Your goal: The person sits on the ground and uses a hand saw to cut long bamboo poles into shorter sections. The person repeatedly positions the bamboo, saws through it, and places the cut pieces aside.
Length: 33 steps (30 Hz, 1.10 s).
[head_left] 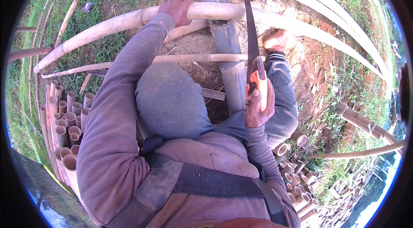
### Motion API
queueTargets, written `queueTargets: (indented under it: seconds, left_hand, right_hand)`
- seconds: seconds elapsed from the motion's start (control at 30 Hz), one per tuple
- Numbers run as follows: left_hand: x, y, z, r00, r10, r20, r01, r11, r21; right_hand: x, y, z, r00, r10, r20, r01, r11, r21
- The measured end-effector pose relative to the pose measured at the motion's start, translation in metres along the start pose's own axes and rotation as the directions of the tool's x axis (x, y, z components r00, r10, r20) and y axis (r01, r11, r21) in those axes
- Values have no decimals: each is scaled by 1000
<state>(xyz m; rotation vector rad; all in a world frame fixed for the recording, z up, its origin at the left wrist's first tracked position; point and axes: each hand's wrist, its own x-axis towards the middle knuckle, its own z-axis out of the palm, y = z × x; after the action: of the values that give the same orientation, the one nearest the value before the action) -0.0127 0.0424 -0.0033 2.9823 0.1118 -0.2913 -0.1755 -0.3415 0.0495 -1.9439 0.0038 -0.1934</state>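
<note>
While the left hand [176, 11] curls its fingers over the pole [216, 11], the right hand [260, 106] has its fingers closed round the saw [253, 49]. Pole axis: roughly 9 to 3 o'clock. Saw points to 12, crossing in front of the pole at the left hand's 3 o'clock; contact unclear. Left hand nearer pole. No legible writing.

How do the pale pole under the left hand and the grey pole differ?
Colour: the pale pole is cream, the grey pole blue-grey.
Direction: the pale pole runs across the view, the grey pole up and down it.
Position: the pale pole crosses over the grey pole.
Shared: both are long and rounded.
</note>
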Motion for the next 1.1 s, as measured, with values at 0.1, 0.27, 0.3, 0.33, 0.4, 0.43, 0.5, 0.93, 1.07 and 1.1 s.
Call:
queueTargets:
  seconds: [0.1,0.27,0.3,0.33,0.4,0.43,0.5,0.93,1.07,1.1]
  left_hand:
    - [1,0,0,1000,8,-6,-8,1000,4]
    - [1,1,-1,1000,-10,14,10,1000,9]
    - [1,1,0,1000,-10,12,10,1000,14]
    - [1,1,0,1000,-12,14,12,1000,13]
    - [1,1,0,1000,-16,18,16,1000,12]
    - [1,1,0,1000,-18,20,17,1000,10]
    - [1,3,-1,1000,-20,22,20,1000,7]
    - [-3,10,-9,999,-22,43,21,999,38]
    - [-2,9,-5,1000,13,2,-13,1000,26]
    - [-2,6,-5,1000,18,-12,-17,999,28]
  right_hand:
    - [0,2,4,999,-31,-30,32,999,41]
    - [1,-3,2,1000,-28,-9,29,999,42]
    - [1,-7,3,999,-43,-7,43,998,35]
    - [1,-4,2,1000,-23,13,22,998,51]
    - [-1,6,-2,998,16,53,-20,997,81]
    - [-1,6,-1,999,-21,36,18,998,64]
    - [0,7,2,995,-95,3,95,995,29]
    - [2,4,-4,998,-13,53,9,996,86]
    - [43,6,22,997,-74,33,72,996,59]
    - [46,9,27,998,-65,19,64,995,76]
